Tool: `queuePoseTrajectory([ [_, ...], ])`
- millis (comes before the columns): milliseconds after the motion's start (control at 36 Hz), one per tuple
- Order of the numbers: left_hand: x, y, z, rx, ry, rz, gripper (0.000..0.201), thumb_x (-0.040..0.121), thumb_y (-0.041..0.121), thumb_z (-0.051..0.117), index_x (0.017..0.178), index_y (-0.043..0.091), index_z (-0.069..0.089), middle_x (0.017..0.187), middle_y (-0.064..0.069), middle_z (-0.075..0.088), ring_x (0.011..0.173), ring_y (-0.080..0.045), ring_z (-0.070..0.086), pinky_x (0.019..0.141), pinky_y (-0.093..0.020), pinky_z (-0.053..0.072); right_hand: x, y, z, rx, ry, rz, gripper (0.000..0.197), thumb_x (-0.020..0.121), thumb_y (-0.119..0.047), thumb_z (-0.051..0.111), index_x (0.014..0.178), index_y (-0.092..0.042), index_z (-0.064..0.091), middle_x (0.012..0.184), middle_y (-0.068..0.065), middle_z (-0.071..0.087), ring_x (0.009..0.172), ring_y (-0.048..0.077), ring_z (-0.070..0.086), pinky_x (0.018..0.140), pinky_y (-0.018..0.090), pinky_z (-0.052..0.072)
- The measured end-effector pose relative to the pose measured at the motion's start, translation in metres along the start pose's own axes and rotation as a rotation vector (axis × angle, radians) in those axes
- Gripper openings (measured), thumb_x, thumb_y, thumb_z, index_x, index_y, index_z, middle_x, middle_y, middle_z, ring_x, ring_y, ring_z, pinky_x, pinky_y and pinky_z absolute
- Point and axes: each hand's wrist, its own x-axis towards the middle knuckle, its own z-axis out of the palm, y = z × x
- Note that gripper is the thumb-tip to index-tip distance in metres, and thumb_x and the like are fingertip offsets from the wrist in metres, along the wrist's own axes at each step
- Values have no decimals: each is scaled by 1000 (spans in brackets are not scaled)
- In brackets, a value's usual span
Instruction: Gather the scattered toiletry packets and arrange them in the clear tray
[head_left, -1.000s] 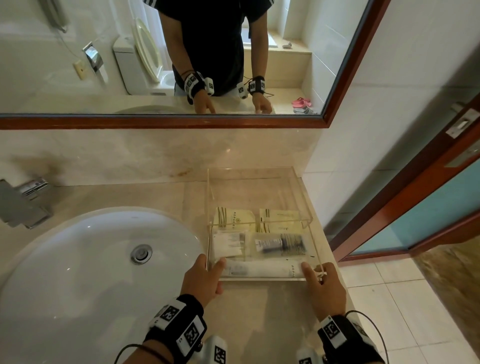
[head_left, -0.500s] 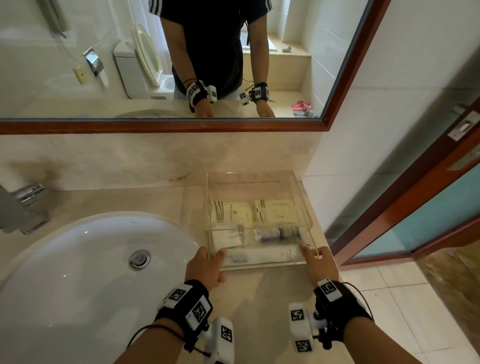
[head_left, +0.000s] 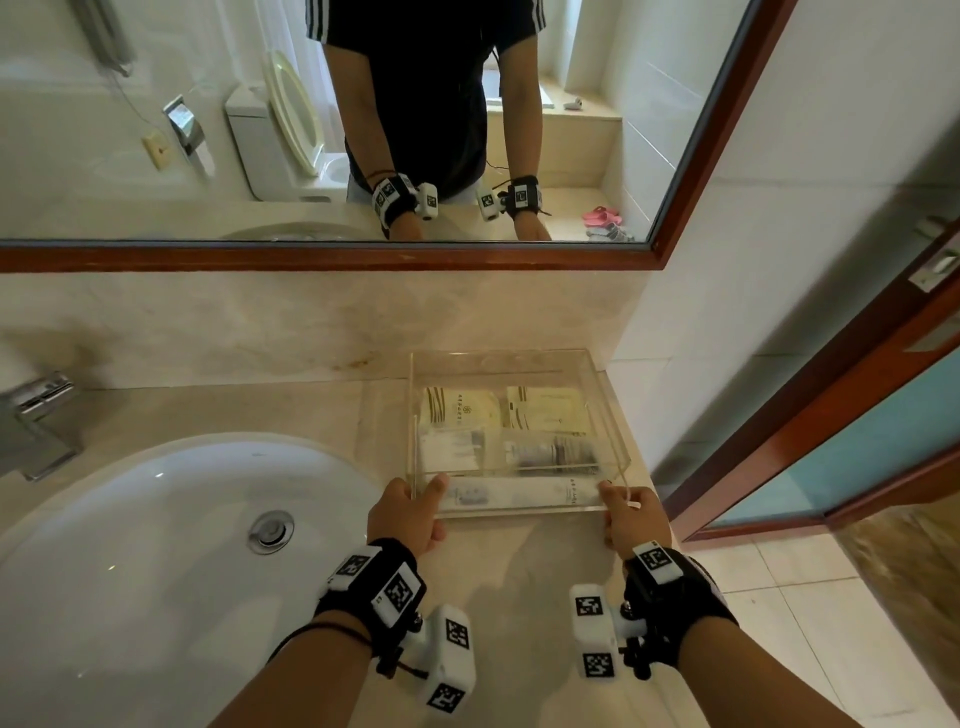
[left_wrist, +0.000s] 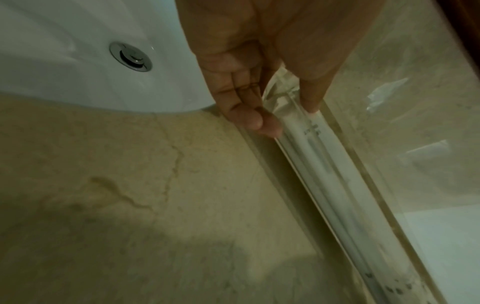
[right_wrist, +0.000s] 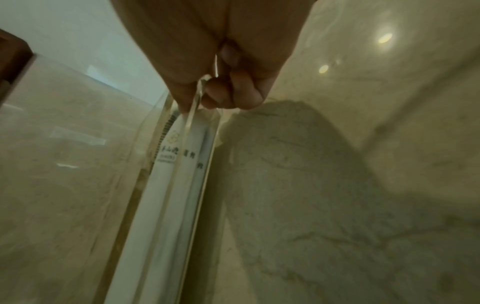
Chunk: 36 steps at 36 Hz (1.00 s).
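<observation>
The clear tray (head_left: 613, 415) sits at the back right of the beige counter, close to the wall. Inside lie two cream packets (head_left: 462, 410), two clear packets (head_left: 545, 452) and a long white packet (head_left: 514, 493) along the near wall. My left hand (head_left: 410, 512) grips the tray's near left corner, thumb inside. My right hand (head_left: 628, 514) grips the near right corner. The left wrist view shows my left hand (left_wrist: 283, 109) pinching the tray wall (left_wrist: 337, 185). The right wrist view shows my right hand (right_wrist: 205, 92) pinching the tray wall over the long packet (right_wrist: 171, 185).
A white sink basin (head_left: 156, 519) with a metal drain (head_left: 270, 530) fills the counter's left side, with a chrome tap (head_left: 36, 421) behind it. A wood-framed mirror (head_left: 332, 254) hangs above. The counter ends at the right, beside a tiled floor (head_left: 779, 597) and a door frame (head_left: 831, 415).
With both hands still on its near corners, the tray has moved a little away from me toward the back wall. More of my forearms shows now.
</observation>
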Motion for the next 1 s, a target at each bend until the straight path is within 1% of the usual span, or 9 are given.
queuePoseTrajectory([
  [194, 11, -5, 2, -292, -50, -87, 46, 85, 35, 64, 104, -5, 52, 74, -14, 64, 62, -26, 62, 70, -41, 57, 1, -10, 4, 111, -7, 70, 31, 84, -33, 66, 97, -6, 57, 62, 7, 56, 53, 21, 48, 64, 37, 45],
  [306, 12, -2, 4, -375, -48, -106, 33, 87, 24, 64, 98, -5, 53, 71, -13, 64, 58, -22, 63, 64, -35, 56, -1, -15, 5, 165, -13, 78, 37, 85, -32, 64, 103, 0, 58, 58, 7, 56, 52, 20, 49, 65, 36, 46],
  [417, 9, 3, 7, -509, -43, -133, 22, 88, 8, 61, 100, -8, 53, 78, -20, 59, 42, -12, 63, 44, -22, 55, -3, -19, 7, 286, -22, 106, 38, 87, -25, 64, 113, 2, 55, 65, 8, 60, 57, 18, 55, 63, 30, 49],
  [528, 10, 6, 6, -600, 18, -178, 40, 87, 3, 60, 119, -15, 42, 93, -28, 58, 59, -24, 63, 43, -22, 56, -4, -24, 9, 458, -48, 164, 46, 89, -14, 62, 127, 3, 43, 69, 13, 62, 60, 20, 59, 68, 33, 54],
  [639, 11, 10, 3, -757, -11, -239, 29, 89, -4, 53, 116, -5, 44, 83, -21, 58, 64, -24, 64, 50, -24, 59, -11, -35, 9, 605, -87, 191, 48, 92, -3, 55, 134, 0, 33, 79, 21, 61, 65, 23, 60, 52, 27, 58],
  [750, 9, 13, 3, -719, -94, -249, 9, 91, -6, 46, 91, 0, 52, 82, -11, 57, 71, -17, 59, 86, -32, 53, -16, -39, 10, 678, -115, 208, 49, 93, 6, 47, 138, 0, 28, 92, 27, 59, 68, 25, 59, 58, 30, 60],
  [833, 11, 14, 0, -719, -105, -261, 17, 90, -8, 44, 79, 5, 49, 83, -10, 56, 72, -16, 58, 74, -25, 55, -19, -39, 11, 702, -131, 210, 50, 94, 9, 43, 138, -5, 26, 114, 35, 57, 71, 25, 60, 56, 28, 58],
  [889, 12, 18, -2, -731, -108, -271, 18, 90, -9, 43, 78, 4, 48, 82, -11, 55, 72, -18, 58, 66, -23, 56, -21, -40, 10, 700, -144, 215, 50, 94, 10, 40, 138, -8, 26, 111, 30, 60, 74, 25, 62, 61, 28, 57],
  [1000, 11, 28, -5, -732, -113, -290, 19, 90, -9, 41, 77, 4, 47, 81, -11, 53, 70, -18, 56, 78, -30, 54, -27, -43, 7, 651, -166, 223, 49, 93, 9, 40, 137, -9, 27, 112, 26, 60, 95, 32, 60, 70, 30, 51],
])
